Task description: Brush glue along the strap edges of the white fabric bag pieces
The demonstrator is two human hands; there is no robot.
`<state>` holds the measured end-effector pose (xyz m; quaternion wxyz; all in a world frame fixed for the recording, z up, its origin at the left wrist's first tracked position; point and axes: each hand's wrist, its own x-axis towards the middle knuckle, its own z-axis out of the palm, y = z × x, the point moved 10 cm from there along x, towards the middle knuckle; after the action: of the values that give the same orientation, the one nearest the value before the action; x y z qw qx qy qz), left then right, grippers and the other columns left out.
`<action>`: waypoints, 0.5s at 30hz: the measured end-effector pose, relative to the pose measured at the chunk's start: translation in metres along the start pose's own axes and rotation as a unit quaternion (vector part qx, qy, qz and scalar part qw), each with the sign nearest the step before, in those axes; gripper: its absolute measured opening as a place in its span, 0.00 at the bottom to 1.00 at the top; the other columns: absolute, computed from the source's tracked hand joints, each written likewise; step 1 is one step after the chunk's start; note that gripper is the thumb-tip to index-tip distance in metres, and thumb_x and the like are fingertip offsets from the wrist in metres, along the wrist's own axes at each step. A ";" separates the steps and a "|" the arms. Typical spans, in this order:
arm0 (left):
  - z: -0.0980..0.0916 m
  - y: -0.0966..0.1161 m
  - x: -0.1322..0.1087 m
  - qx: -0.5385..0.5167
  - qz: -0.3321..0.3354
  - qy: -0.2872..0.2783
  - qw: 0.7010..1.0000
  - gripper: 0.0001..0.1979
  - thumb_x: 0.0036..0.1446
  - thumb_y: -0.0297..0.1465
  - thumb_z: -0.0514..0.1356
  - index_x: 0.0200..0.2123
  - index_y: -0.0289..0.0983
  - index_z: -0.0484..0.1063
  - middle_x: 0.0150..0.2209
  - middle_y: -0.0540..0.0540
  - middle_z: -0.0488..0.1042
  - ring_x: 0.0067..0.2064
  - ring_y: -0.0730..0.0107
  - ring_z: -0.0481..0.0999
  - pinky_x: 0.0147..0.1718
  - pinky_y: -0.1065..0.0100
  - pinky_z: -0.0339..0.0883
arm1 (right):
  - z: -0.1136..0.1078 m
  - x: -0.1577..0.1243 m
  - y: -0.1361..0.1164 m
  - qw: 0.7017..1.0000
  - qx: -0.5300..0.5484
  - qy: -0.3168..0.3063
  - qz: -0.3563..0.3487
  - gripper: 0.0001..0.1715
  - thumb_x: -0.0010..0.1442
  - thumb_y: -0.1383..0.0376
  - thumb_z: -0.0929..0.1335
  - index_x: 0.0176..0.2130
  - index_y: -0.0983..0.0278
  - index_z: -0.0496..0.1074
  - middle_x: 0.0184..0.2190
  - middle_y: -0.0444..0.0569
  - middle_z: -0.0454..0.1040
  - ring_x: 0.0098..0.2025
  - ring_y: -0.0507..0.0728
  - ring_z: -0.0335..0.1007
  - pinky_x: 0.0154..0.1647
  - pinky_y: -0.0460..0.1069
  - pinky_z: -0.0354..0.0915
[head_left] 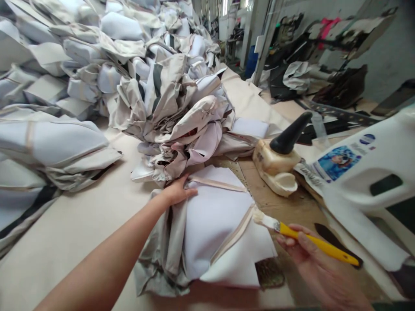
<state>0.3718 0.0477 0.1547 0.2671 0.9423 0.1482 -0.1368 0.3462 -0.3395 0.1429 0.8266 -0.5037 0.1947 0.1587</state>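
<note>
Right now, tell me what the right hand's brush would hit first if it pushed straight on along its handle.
The right hand points the yellow brush up-left. Its bristles already sit at the beige strip on the white fabric piece, so that comes first.

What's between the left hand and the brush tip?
Head view: the white fabric piece with its beige strip spans from left hand to brush bristles.

Left hand (177,191) flat, right hand (311,259) clenched
</note>
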 end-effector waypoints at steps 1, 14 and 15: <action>0.001 -0.003 0.000 -0.019 0.007 0.004 1.000 0.41 0.46 0.48 0.58 0.61 0.41 0.49 0.59 0.40 0.61 0.59 0.54 0.60 0.57 0.59 0.55 | -0.001 -0.002 0.007 1.000 0.017 0.003 0.019 0.22 0.40 0.61 0.78 0.35 0.64 0.73 0.32 0.47 0.71 0.33 0.50 0.66 0.39 0.41 0.70; -0.038 0.004 0.022 -0.087 0.091 -0.070 0.990 0.26 0.52 0.45 0.49 0.46 0.36 0.72 0.41 0.48 0.76 0.43 0.65 0.73 0.48 0.67 0.64 | 0.013 -0.041 0.038 0.989 0.051 -0.015 0.138 0.20 0.38 0.60 0.78 0.34 0.59 0.75 0.29 0.45 0.71 0.31 0.53 0.67 0.44 0.54 0.71; -0.036 0.002 0.025 -0.083 0.088 -0.081 0.989 0.26 0.52 0.45 0.49 0.46 0.35 0.72 0.39 0.48 0.77 0.41 0.65 0.74 0.46 0.67 0.66 | 0.006 -0.041 0.041 0.988 0.041 -0.013 0.147 0.20 0.40 0.60 0.78 0.35 0.58 0.74 0.31 0.47 0.72 0.33 0.54 0.68 0.44 0.52 0.71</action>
<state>0.4016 0.0703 0.1769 0.3661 0.9122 0.0538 -0.1758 0.2929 -0.3185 0.1340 0.8164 -0.4336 0.2625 0.2767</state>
